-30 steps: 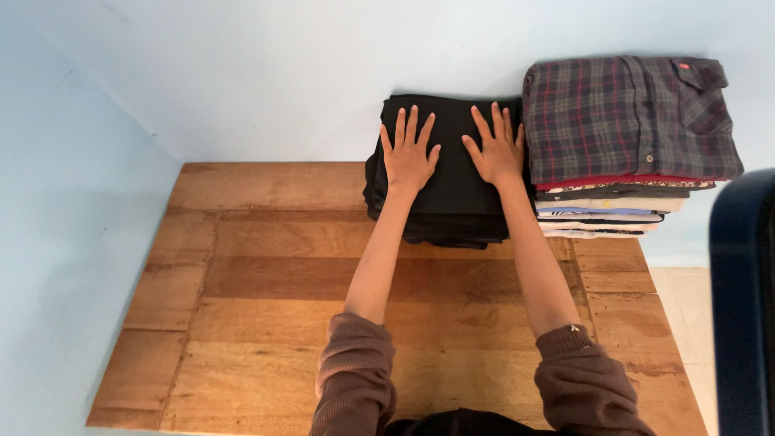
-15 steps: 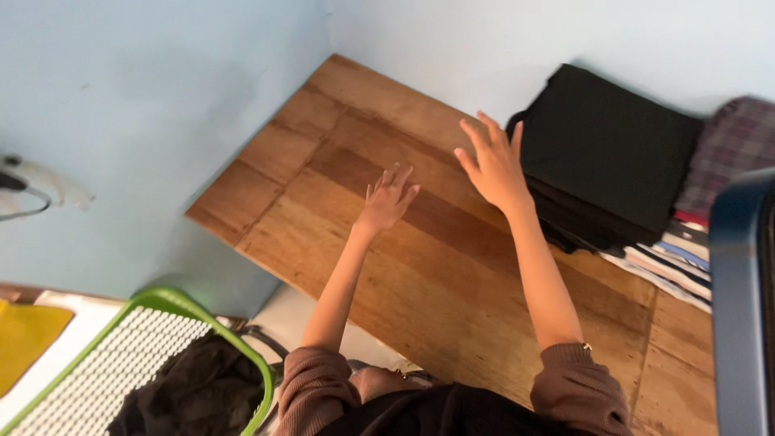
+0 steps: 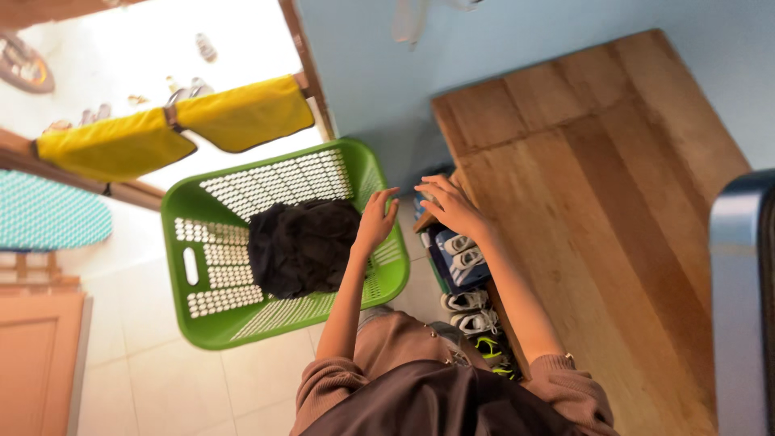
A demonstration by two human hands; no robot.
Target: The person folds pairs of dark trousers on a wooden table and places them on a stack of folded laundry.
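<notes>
One dark garment point(image 3: 303, 246) fills green basket point(image 3: 194, 266)

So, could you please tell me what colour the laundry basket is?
Bright green laundry basket, clearest in the head view.

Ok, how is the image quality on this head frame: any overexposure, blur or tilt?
Head view: the doorway area at top left is blown out, washing out the floor behind the yellow cloth. The frame is strongly tilted. The left hand and right hand are slightly soft, while the green basket and wooden table read clearly. A blurred dark blue shape blocks the right edge.
</notes>
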